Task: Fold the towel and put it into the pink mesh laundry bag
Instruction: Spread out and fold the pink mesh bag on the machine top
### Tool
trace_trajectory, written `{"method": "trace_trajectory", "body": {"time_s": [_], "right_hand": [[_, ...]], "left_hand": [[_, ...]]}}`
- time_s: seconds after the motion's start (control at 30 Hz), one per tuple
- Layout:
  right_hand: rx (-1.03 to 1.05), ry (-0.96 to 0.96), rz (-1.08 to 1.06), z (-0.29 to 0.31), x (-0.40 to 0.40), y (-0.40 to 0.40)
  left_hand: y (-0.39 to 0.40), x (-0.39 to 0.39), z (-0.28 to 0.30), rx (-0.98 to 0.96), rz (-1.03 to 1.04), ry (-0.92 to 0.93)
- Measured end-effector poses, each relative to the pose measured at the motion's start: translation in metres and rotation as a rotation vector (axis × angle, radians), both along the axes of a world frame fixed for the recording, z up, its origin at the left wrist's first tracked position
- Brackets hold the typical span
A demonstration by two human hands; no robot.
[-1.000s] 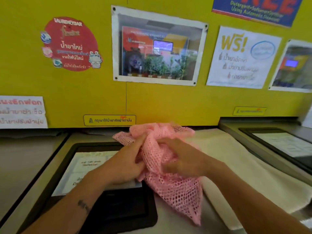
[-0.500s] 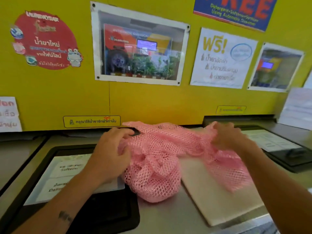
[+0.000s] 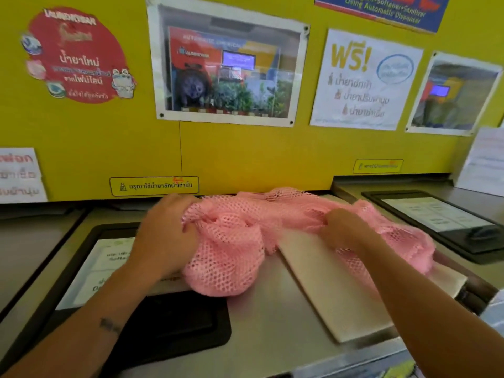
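Towel (image 3: 335,290): folded flat on the steel counter (image 3: 272,323), not yet bagged.
Bag (image 3: 226,255): bunched, partly over the towel.
Your left hand (image 3: 166,236): gripping mesh.
Your right hand (image 3: 346,230): gripping mesh.
Remaining: open mouth, insert towel.

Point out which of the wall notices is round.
The red sticker at far left is round, with Thai lettering. The other notices on the yellow wall are rectangular.
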State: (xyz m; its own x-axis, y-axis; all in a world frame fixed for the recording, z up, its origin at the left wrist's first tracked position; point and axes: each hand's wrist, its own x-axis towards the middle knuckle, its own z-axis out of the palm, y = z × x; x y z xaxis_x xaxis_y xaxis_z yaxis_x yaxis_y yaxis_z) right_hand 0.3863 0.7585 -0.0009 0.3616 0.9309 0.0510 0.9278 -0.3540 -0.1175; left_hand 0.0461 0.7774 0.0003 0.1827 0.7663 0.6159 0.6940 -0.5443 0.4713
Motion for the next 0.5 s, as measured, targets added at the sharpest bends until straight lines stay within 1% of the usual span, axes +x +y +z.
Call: {"method": "trace_trajectory", "body": {"time_s": [0.07,0.1,0.13,0.17,0.2,0.23,0.27,0.3,0.33,0.37,0.43,0.5], "right_hand": [[0.044,-0.098,-0.044,0.009,-0.013,-0.004],[0.142,-0.076,0.004,0.016,-0.026,-0.004],[0.273,-0.001,0.119,0.023,-0.045,-0.006],[0.366,0.121,0.259,0.031,-0.067,-0.010],[0.389,0.281,0.388,0.041,-0.092,-0.019],[0.325,0.451,0.492,0.045,-0.113,-0.025],[0.214,0.598,0.563,0.046,-0.132,-0.028],[0.110,0.655,0.607,0.041,-0.149,-0.028],[0.046,0.612,0.648,0.033,-0.162,-0.025],[0.030,0.537,0.676,0.023,-0.171,-0.019],[0.080,0.449,0.666,0.008,-0.182,-0.006],[0.173,0.454,0.620,0.001,-0.181,0.007]], "left_hand": [[0.001,-0.014,0.006,0.079,0.054,-0.149],[0.000,-0.019,0.008,0.087,0.053,-0.226],[-0.001,-0.024,0.009,0.060,0.034,-0.306],[-0.002,-0.027,0.010,0.000,-0.005,-0.388],[-0.003,-0.029,0.011,-0.070,-0.065,-0.472],[-0.003,-0.031,0.012,-0.134,-0.133,-0.557],[-0.004,-0.033,0.013,-0.171,-0.174,-0.627],[-0.004,-0.036,0.014,-0.171,-0.176,-0.668],[-0.005,-0.039,0.015,-0.119,-0.149,-0.669],[-0.007,-0.043,0.017,-0.026,-0.091,-0.642],[-0.007,-0.055,0.021,0.169,0.048,-0.616],[-0.003,-0.073,0.025,0.285,0.211,-0.670]]}}
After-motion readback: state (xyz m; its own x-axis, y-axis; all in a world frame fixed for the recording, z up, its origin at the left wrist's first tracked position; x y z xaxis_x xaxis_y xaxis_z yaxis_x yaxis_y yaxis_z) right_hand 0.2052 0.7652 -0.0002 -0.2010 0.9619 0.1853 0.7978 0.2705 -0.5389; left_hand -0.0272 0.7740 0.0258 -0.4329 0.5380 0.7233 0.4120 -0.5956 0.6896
